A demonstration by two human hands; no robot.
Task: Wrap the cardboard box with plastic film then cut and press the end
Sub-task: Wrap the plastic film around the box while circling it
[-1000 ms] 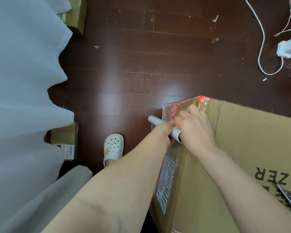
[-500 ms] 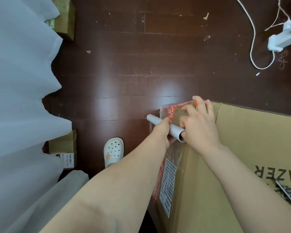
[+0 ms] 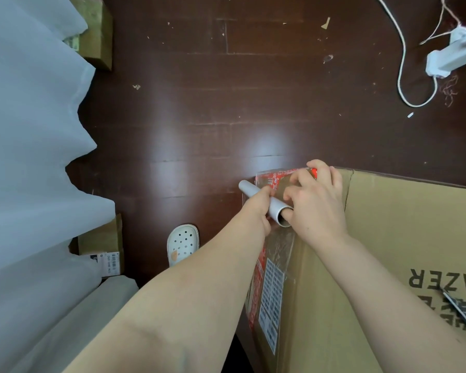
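Cardboard box (image 3: 388, 238) on dark wood floor (image 3: 199, 103)

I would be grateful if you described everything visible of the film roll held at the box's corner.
The film roll is a slim, pale grey tube, apparently cardboard, its hollow end open toward the camera. It lies tilted beside the far left corner of the cardboard box. The left hand grips its middle; the right hand meets its open end, fingers bent over the corner. Clear plastic film covers the box side beneath it.
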